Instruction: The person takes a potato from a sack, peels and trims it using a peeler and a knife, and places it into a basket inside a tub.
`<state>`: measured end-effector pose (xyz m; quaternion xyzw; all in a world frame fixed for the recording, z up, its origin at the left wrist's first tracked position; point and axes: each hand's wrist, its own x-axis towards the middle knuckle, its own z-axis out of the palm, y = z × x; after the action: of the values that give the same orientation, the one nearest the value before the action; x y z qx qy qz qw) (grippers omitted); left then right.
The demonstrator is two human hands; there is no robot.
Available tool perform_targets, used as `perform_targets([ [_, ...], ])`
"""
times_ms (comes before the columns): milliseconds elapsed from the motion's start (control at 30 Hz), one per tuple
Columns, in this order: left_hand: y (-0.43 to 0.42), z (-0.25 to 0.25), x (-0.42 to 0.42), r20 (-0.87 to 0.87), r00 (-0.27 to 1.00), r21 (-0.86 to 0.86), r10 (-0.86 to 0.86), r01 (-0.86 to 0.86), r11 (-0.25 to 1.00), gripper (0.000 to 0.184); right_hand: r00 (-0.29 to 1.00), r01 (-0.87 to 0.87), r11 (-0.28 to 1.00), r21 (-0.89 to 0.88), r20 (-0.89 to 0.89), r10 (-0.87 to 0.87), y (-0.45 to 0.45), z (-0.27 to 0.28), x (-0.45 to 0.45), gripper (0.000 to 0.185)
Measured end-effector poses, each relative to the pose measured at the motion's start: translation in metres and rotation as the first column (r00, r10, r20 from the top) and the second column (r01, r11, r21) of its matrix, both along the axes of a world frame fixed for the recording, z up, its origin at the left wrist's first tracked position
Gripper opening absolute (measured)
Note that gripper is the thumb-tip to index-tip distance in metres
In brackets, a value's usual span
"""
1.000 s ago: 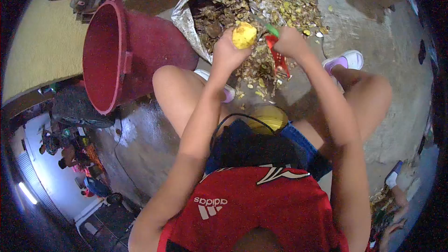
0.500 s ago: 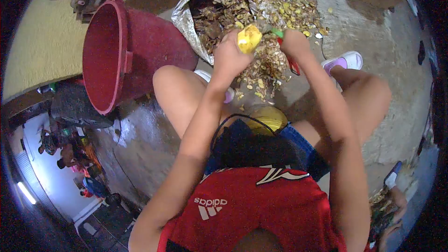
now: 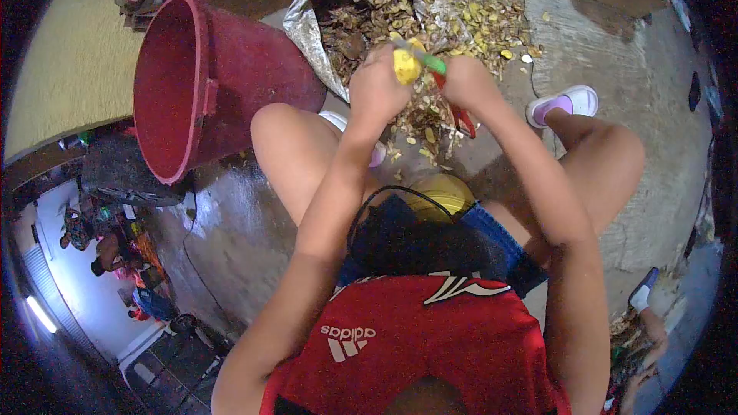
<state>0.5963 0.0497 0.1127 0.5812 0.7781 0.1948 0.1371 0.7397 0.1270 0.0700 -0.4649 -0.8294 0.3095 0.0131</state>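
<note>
My left hand [image 3: 378, 91] is closed around a yellow, partly peeled vegetable [image 3: 407, 68], with brown spots on its skin; its exact kind does not show. My right hand [image 3: 470, 83] grips a knife [image 3: 432, 63] with a green part behind a blurred grey blade. The blade lies across the upper side of the vegetable, apparently touching it. A red strip [image 3: 462, 117] shows above and below my right fingers; whether it belongs to the knife is unclear. Both hands are over a heap of peelings [image 3: 427, 119], near an open sack [image 3: 301, 23] with brown peelings inside.
A large red bucket [image 3: 201, 92] lies tipped left of the sack. More yellow peelings [image 3: 480, 19] spread along the wall. Between my legs sits a yellow rounded object [image 3: 442, 196]. Other people [image 3: 115, 253] are at far left, and another person's arm [image 3: 653, 327] shows at lower right.
My right hand has moved left toward my left hand, bringing the knife blade from beside the vegetable to across it. The vegetable has turned slightly in my left hand.
</note>
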Motion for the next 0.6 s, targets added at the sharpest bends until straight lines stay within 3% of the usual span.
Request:
perform_targets([
  [133, -0.002, -0.007, 0.0, -0.051, 0.997, 0.035, -0.052, 0.054, 0.998, 0.049, 0.99, 0.11, 0.993, -0.039, 0.096, -0.106, 0.033, -0.012, 0.024, 0.02],
  [300, -0.001, -0.013, -0.008, -0.015, 0.999, 0.07, -0.034, 0.035, 0.997, 0.05, 0.999, -0.022, 0.989, -0.149, 0.035, 0.028, 0.006, 0.026, 0.006, 0.021],
  [367, 0.001, -0.009, -0.005, 0.254, 0.965, 0.003, 0.064, -0.067, 0.998, 0.05, 0.999, -0.037, 0.989, -0.145, 0.002, 0.038, -0.003, 0.025, 0.005, 0.02],
  [500, 0.006, -0.014, -0.012, 0.596, 0.785, -0.152, 0.169, -0.096, 0.984, 0.052, 1.0, -0.016, 0.993, -0.115, -0.01, 0.015, -0.007, 0.027, 0.007, 0.02],
  [600, 0.006, -0.02, -0.014, 0.938, 0.296, -0.142, 0.182, -0.151, 0.978, 0.049, 0.999, -0.044, 0.995, -0.095, -0.005, 0.044, -0.003, 0.031, 0.011, 0.021],
])
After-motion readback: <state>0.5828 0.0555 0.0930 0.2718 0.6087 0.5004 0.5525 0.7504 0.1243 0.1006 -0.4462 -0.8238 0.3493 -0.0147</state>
